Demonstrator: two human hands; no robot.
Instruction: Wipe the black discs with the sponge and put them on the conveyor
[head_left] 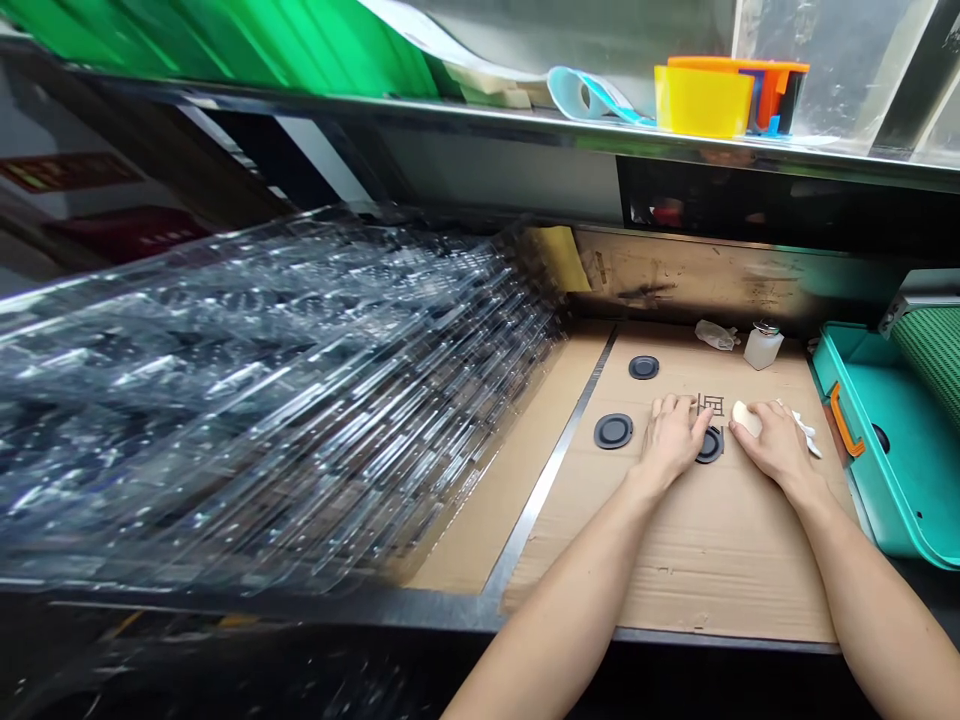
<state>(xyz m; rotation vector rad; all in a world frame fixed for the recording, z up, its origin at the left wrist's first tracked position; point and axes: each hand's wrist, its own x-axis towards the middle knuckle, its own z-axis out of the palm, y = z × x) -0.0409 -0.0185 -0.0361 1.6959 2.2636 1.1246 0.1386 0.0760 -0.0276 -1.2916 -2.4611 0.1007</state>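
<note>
Forearms, two, bare: entering from seven and five o'clock over cardboard. Clock centre: black disc, lying between the hands.

Left hand, at nine: fingers lightly spread, thumb at the disc's rim; whether it pinches, cannot tell. Right hand, at three: pale pad apparently pinched between thumb and fingers.

Spare discs, two: one at nine, one at eleven. Bottle, at one, upright.

Hazards, judged: light thumb contact could let the centre disc skid; leftward drift could knock the nine-o'clock spare; a careless forward reach could topple the bottle.
</note>
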